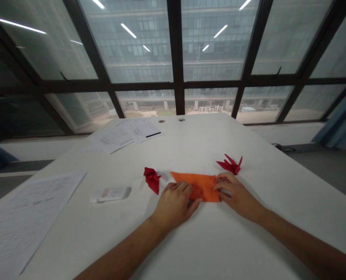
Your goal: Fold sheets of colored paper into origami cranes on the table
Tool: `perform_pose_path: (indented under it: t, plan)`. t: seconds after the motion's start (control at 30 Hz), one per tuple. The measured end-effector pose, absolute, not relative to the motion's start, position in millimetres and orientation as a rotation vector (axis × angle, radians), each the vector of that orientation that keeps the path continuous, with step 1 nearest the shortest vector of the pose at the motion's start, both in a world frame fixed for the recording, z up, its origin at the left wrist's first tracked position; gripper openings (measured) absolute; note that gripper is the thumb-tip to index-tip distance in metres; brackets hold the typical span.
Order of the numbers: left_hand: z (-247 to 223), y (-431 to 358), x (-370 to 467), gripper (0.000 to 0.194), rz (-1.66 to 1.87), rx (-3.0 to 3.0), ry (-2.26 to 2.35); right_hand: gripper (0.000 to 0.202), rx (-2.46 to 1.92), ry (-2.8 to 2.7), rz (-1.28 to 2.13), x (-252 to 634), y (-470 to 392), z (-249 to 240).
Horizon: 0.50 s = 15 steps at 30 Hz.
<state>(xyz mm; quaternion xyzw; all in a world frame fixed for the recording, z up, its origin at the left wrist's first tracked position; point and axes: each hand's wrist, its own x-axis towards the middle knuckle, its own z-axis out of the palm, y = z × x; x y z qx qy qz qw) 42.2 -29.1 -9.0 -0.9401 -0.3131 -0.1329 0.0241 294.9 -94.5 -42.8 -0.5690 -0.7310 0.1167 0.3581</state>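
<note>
A folded sheet of orange origami paper lies on the white table, with a pointed corner at its upper left. My left hand presses on its left part, fingers curled and thumb on the lower edge. At the right edge of the paper, my right hand is closed, thumb and fingers pinching it. A red folded-paper figure sits just left of the orange paper. Beyond my right hand stands a red paper crane with pointed tips. My fingers hide parts of the orange paper.
A white eraser-like block with printed markings lies left of my left hand. Printed sheets spread over the table's far left, and a large written sheet covers the near left. Windows rise behind the table.
</note>
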Motion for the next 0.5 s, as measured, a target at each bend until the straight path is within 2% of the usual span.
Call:
perform_pose_path:
  t: [0.33,0.5]
  plan:
    - [-8.5,-28.5,41.7,0.036,-0.417,-2.941,-0.924,0.014,-1.431,-1.882,0.288,292.6,-96.4,-36.6]
    - [-10.4,-27.6,42.8,0.011,-0.426,-2.907,-0.931,0.013,-1.457,-1.825,0.22,292.6,-98.5,-39.8]
